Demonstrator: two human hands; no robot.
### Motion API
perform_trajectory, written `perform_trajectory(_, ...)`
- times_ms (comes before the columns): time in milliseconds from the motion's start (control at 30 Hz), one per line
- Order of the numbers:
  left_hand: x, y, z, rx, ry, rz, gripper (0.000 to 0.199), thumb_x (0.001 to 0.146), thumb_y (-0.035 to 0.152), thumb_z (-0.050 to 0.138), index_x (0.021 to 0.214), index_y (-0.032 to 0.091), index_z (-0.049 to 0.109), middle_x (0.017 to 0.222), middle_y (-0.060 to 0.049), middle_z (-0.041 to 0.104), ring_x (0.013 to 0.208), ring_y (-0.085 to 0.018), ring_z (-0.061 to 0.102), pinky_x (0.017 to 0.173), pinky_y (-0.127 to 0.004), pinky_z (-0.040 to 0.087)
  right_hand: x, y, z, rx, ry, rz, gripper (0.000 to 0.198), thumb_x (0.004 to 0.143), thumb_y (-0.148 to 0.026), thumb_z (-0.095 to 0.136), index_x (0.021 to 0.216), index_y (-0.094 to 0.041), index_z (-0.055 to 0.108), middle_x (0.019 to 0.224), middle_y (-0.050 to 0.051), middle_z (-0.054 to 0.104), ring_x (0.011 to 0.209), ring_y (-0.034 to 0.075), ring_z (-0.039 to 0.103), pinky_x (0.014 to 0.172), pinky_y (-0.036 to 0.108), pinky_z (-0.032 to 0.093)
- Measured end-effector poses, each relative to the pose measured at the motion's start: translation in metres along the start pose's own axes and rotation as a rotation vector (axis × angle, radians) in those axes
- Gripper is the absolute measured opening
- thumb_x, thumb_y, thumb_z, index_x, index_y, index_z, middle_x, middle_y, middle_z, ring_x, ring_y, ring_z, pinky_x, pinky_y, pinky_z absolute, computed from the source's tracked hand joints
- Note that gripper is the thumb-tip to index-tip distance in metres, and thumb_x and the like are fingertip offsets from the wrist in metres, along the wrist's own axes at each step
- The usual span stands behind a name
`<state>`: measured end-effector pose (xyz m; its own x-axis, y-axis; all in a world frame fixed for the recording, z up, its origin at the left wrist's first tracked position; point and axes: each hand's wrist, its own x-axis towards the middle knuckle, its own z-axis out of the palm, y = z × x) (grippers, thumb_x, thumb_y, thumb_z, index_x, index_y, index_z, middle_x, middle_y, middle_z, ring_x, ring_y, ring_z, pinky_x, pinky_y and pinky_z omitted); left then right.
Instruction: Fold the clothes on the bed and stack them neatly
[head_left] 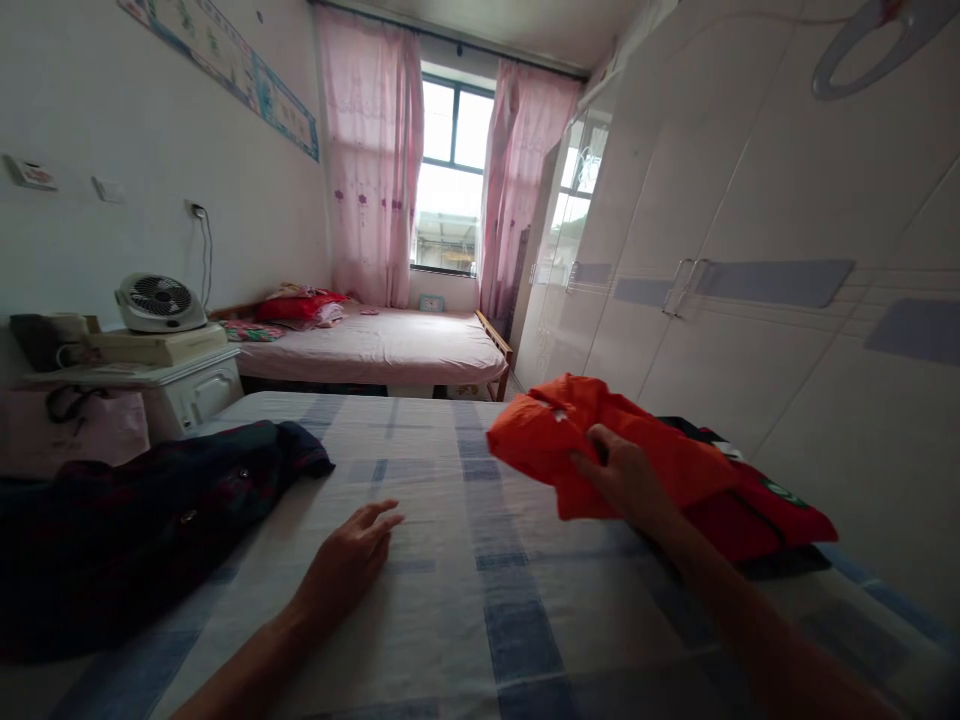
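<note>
An orange folded garment [540,440] is gripped by my right hand [619,470], with the thumb on top and the other fingers partly hidden. Its right part lies over a pile of folded clothes [765,515], where red and black cloth shows. Over the blue-and-white bed sheet [435,620], my left hand [360,545] holds nothing, its fingers apart and slightly curved. Left of that hand, a dark plaid garment [165,510] with snap buttons is spread in loose folds.
White wardrobes [787,200] line the right side. A second bed [397,345] with red bedding [296,305] stands below the window. On the left, a fan [161,300] sits atop a white cabinet [206,395], beside a pink bag [82,430].
</note>
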<state>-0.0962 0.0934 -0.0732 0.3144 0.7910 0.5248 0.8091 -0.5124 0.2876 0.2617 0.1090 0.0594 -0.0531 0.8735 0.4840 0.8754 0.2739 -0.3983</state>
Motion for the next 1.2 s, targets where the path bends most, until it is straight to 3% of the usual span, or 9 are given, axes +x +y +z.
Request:
perform_trajectory(200,-0.003,0.014,-0.02,-0.113,0.465,-0.096,0.031,0.09,0.025,0.04,0.119,0.021,0.05,0.12,-0.011,0.056,0.114,-0.022,0.053,0.096,-0.036,0.045,-0.026,-0.106,0.096,0.241,-0.217,-0.221,0.015,0.073,-0.028,0.06,0.071,-0.021,0.047,0.069,-0.003,0.055,0.061,0.011,0.045,0.057,0.023,0.031)
perform_trajectory(333,-0.002,0.008,-0.024,-0.156,0.752,-0.178,0.041,0.087,0.027,0.045,0.127,0.019,0.041,0.13,-0.012,0.046,0.122,-0.025,0.045,0.103,-0.046,0.037,-0.042,-0.119,0.126,0.37,-0.416,-0.253,0.015,0.073,-0.032,0.064,0.075,-0.02,0.055,0.075,-0.002,0.06,0.064,0.012,0.049,0.057,0.023,0.033)
perform_trajectory(400,0.0,0.002,-0.026,-0.097,0.764,-0.14,0.045,0.086,0.026,0.047,0.13,0.019,0.039,0.132,-0.012,0.046,0.124,-0.026,0.043,0.107,-0.049,0.032,-0.039,-0.106,0.121,0.48,-0.425,-0.25,0.014,0.081,-0.034,0.056,0.08,-0.02,0.058,0.078,-0.001,0.062,0.068,0.012,0.053,0.061,0.023,0.037)
perform_trajectory(467,0.001,0.0,-0.028,0.018,0.664,-0.032,0.039,0.087,0.021,0.045,0.126,0.02,0.044,0.129,-0.01,0.05,0.123,-0.024,0.045,0.11,-0.05,0.027,-0.03,-0.082,0.108,0.506,-0.266,-0.17,0.022,0.088,-0.036,0.045,0.084,-0.02,0.06,0.081,0.001,0.064,0.072,0.014,0.056,0.067,0.025,0.041)
perform_trajectory(567,0.004,0.006,-0.03,0.163,0.415,0.116,0.028,0.088,0.016,0.041,0.111,0.02,0.057,0.125,-0.009,0.056,0.121,-0.022,0.048,0.111,-0.05,0.026,-0.014,-0.026,0.09,0.367,0.155,0.036,0.027,0.087,-0.039,0.041,0.092,-0.019,0.059,0.089,0.006,0.065,0.079,0.018,0.058,0.077,0.032,0.043)
perform_trajectory(733,0.018,0.033,-0.027,0.255,0.142,0.045,0.031,0.09,0.028,0.04,0.107,0.016,0.064,0.132,-0.013,0.053,0.131,-0.027,0.038,0.109,-0.047,0.031,-0.009,0.066,0.074,0.16,0.6,0.304,0.03,0.081,-0.033,0.041,0.096,-0.017,0.061,0.095,0.01,0.065,0.082,0.023,0.058,0.08,0.036,0.043)
perform_trajectory(833,0.029,0.048,-0.024,0.229,-0.049,-0.102,0.038,0.09,0.038,0.039,0.101,0.013,0.066,0.119,-0.015,0.062,0.123,-0.028,0.047,0.107,-0.045,0.031,-0.012,0.091,0.071,0.137,0.674,0.419,0.03,0.078,-0.03,0.041,0.092,-0.017,0.063,0.091,0.01,0.066,0.082,0.024,0.058,0.08,0.038,0.043)
perform_trajectory(1033,0.044,0.055,-0.028,-0.069,-0.279,-0.48,0.051,0.075,0.059,0.052,0.098,0.015,0.062,0.097,-0.012,0.064,0.096,-0.029,0.059,0.086,-0.038,0.041,-0.012,0.103,0.08,0.264,0.599,0.507,0.028,0.074,-0.029,0.041,0.089,-0.017,0.062,0.086,0.01,0.068,0.078,0.023,0.06,0.077,0.036,0.044)
perform_trajectory(1200,0.051,0.048,-0.033,-0.219,-0.416,-0.543,0.052,0.062,0.06,0.063,0.087,0.014,0.062,0.09,-0.01,0.063,0.083,-0.026,0.06,0.07,-0.032,0.042,-0.012,0.107,0.086,0.332,0.612,0.526,0.028,0.076,-0.031,0.04,0.087,-0.017,0.062,0.083,0.01,0.068,0.076,0.022,0.061,0.075,0.035,0.044)
